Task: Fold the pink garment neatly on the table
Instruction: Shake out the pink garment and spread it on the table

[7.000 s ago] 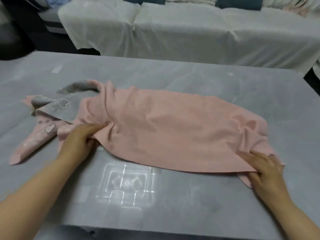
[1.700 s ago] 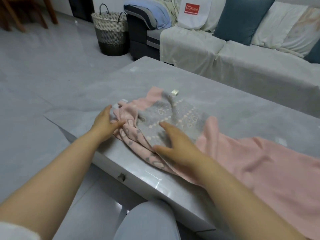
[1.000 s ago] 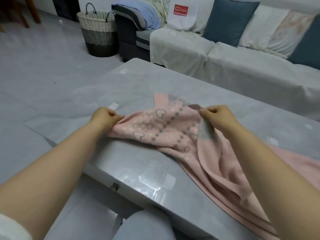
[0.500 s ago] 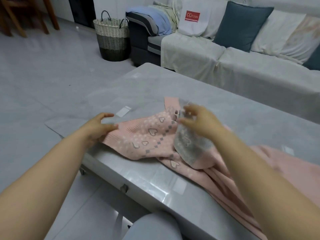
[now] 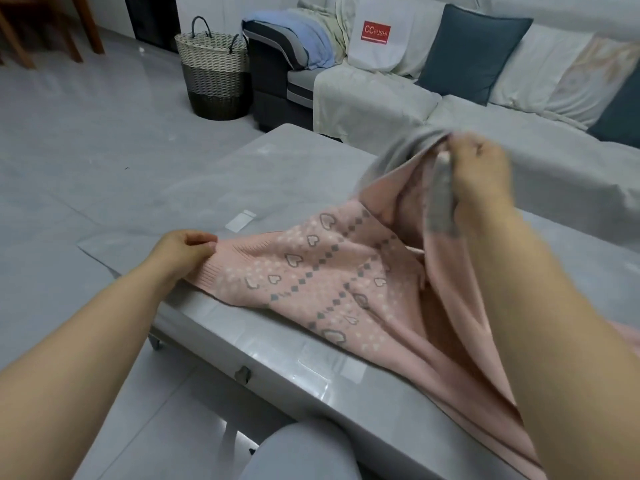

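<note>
The left hand is closed on the ribbed cuff end of the pink garment, pinching it low against the surface near the front-left corner. The right hand is raised well above the surface and clenched around a bunch of the same knit, where a grey panel of the fabric hangs down from its grip; motion blurs the hand's edges. Between the two hands the garment stretches as a taut, sloping sheet, its pink face patterned with hearts, small white dots and rows of grey diamonds. The rest of the garment trails down along the right forearm and lies on the surface toward the near right edge. A small pale label sits flat on the surface just beyond the left hand. A grey-clad knee shows at the bottom, below the surface's front edge. Farther back, a woven basket stands on the tiled floor beside a sofa draped in light covers, with a dark teal cushion and a white bag with a red logo on it.
</note>
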Tool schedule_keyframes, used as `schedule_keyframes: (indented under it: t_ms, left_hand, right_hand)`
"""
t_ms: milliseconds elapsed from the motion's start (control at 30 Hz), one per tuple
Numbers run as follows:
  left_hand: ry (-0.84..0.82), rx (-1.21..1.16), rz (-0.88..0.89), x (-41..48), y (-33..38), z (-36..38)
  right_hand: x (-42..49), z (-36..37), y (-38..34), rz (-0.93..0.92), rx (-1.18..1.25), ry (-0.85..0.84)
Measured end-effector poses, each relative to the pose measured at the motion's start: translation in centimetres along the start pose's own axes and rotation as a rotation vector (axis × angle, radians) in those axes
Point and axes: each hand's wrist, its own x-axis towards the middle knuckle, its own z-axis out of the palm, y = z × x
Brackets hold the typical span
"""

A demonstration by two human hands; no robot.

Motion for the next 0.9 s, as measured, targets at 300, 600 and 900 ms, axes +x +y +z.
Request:
schedule_keyframes:
  t_ms: [300, 600, 900]
  left_hand:
    - [-0.749, -0.603, -0.239, -6.5, 7.2, 7.2]
    - [-0.604, -0.944, -0.229, -6.0, 8.4, 8.5]
    - [-0.020, 0.059, 0.143, -1.6, 1.2, -0.7]
  right_hand:
    - [-6.2, 0.2, -1.6, -0.048, 0.087, -0.303]
    - [-7.0, -2.2, 0.6, -0.076, -0.049, -0.372]
    - [-9.8, 1.8, 2.0, -0.043, -0.603, -1.154]
